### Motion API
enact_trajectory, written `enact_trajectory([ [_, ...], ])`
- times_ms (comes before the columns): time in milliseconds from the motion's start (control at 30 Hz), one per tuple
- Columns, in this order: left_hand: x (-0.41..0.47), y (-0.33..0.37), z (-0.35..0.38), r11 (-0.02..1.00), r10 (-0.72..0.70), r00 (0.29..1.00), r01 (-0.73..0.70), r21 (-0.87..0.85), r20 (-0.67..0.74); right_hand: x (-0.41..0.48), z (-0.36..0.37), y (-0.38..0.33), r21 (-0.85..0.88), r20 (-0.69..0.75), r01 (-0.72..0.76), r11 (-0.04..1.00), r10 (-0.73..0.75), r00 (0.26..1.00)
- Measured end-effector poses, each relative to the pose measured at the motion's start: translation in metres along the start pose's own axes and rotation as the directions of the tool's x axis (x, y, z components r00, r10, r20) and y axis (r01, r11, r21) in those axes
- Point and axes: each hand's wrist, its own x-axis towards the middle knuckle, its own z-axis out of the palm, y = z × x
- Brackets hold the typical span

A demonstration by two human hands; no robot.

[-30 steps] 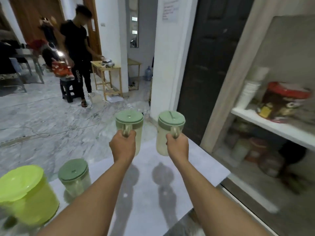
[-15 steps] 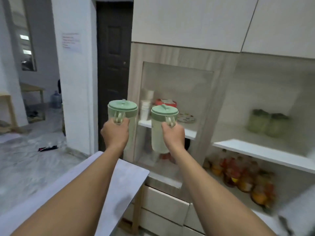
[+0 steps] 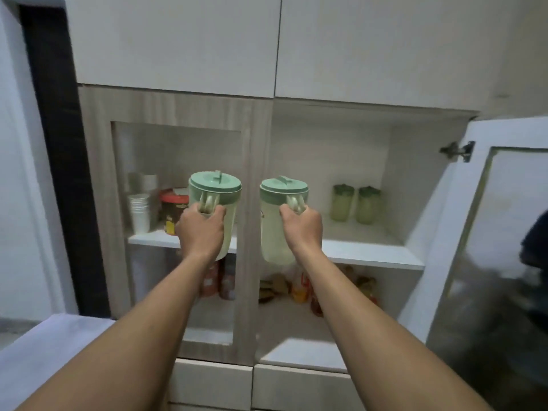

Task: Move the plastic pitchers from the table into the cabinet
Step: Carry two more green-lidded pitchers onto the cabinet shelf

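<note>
I hold two pale plastic pitchers with green lids up in front of the cabinet. My left hand (image 3: pixel 201 229) grips the handle of the left pitcher (image 3: pixel 221 197), which hangs before the shut glass door. My right hand (image 3: pixel 302 226) grips the handle of the right pitcher (image 3: pixel 272 226), which is level with the white middle shelf (image 3: pixel 370 250) of the open right compartment. Two more green pitchers (image 3: pixel 355 203) stand upright at the back of that shelf.
The right cabinet door (image 3: pixel 486 232) is swung open toward me on the right. Behind the left glass door (image 3: pixel 178 161) are stacked white cups (image 3: pixel 139 212) and a red-lidded tub (image 3: pixel 173 212). Bottles and packets (image 3: pixel 296 289) fill the lower shelf. The table corner (image 3: pixel 44 345) is at lower left.
My view has swung right from the table and room to face the cabinet. Both hands have carried the pitchers along, closer to the open right compartment.
</note>
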Motion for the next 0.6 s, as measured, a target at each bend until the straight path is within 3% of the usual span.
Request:
enact_trajectory([
  [300, -0.042, 0.055, 0.134, 0.998, 0.058, 0.99, -0.054, -0.042, 0.126, 0.079, -0.114, 0.034, -0.026, -0.079, -0.01, 1.0, 0.008, 0.997],
  [600, -0.023, 0.062, 0.236, 0.993, -0.024, 0.985, 0.043, -0.112, 0.169, 0.16, -0.138, 0.077, -0.03, -0.159, -0.059, 0.998, 0.053, 0.986],
])
